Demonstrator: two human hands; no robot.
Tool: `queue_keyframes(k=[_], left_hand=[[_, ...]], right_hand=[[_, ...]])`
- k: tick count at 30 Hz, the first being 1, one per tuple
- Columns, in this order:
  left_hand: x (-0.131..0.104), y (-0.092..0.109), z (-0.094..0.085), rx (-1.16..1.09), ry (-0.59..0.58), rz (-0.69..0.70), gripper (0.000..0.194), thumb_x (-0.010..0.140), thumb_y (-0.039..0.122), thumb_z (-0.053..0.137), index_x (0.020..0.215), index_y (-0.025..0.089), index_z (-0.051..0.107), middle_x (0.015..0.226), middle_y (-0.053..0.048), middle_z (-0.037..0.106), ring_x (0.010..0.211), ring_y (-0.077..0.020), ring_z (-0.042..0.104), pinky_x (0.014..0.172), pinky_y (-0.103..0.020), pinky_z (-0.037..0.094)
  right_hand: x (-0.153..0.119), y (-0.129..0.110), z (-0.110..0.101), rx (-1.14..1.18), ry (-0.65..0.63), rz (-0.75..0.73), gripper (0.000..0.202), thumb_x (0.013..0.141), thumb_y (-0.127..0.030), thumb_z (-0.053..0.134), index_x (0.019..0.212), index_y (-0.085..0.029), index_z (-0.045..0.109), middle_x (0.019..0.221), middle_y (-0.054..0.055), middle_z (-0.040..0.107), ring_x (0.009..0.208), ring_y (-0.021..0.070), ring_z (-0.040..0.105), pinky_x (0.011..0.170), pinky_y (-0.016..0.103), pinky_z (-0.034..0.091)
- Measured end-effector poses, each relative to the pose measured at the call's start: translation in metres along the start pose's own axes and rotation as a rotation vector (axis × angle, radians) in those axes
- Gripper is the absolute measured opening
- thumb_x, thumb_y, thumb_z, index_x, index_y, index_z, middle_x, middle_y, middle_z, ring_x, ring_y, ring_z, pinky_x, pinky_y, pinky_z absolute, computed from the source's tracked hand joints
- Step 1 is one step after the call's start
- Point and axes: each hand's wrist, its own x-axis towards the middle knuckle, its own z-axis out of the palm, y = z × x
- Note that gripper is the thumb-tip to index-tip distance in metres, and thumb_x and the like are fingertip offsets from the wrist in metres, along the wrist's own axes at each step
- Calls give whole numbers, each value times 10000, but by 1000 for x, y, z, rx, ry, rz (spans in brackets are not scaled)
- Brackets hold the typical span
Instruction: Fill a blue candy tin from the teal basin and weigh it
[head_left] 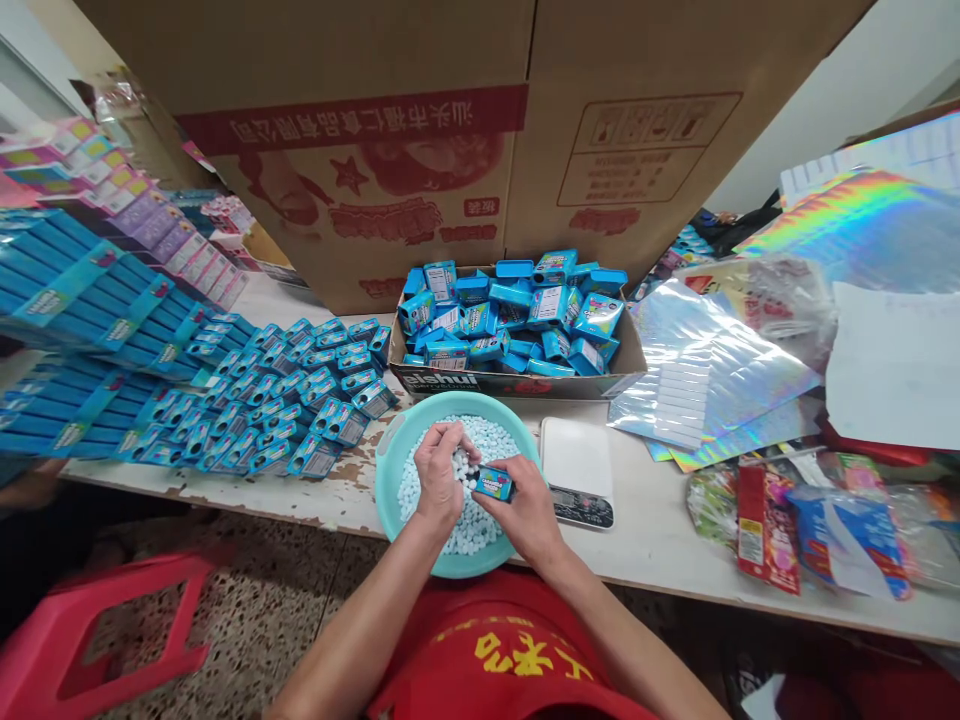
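A turquoise plastic basin [384, 500] filled with small white candies [469, 540] stands at the table's front edge, against my red apron. Over it, my left hand [441, 465] is cupped around a small heap of the candies. My right hand [527, 508] grips a small blue candy box [495, 483], tipped with its end toward the left palm. That end looks dark, and candies sit right beside it. How many are inside the box is hidden.
Behind the basin, an open carton [517, 385] holds many blue boxes. Rows of upright blue boxes [277, 400] fill the left side. A white scale [577, 465] sits right of the basin, near shiny sheets [735, 350] and candy bags [769, 530]. A red stool [135, 590] stands lower left.
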Motion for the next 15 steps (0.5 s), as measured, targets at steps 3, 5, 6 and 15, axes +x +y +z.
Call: queue_keyframes(k=[3,5,6,15], left_hand=[[1,0,2,5,36,-14,239,681,337,691,638,178,518,549,32,524,488,-98,501,530,-239,406],[2,-1,3,2,52,-35,257,676,352,697,640,179,511,547,33,523,477,-96,496,506,-234,394],[2,-1,3,1,49,-42,260,683,362,690,646,180,509,541,34,520,469,-97,495,497,-234,390],[0,2,9,19,32,-31,256,725,397,646,714,170,529,510,48,519,437,-85,473,468,-209,370]], right_hand=[[1,-2,-1,-10,8,-7,273,688,-241,716,939,-227,611,896,46,620,877,248,540,778,379,427],[1,-2,0,-17,1,13,275,680,-238,723,931,-221,611,896,48,623,881,252,542,782,383,426],[1,-2,0,-17,-4,23,272,680,-241,725,926,-221,611,895,48,623,883,253,544,784,383,427],[4,-4,1,-13,2,30,285,662,-197,727,925,-208,619,884,34,623,872,239,552,774,365,436]])
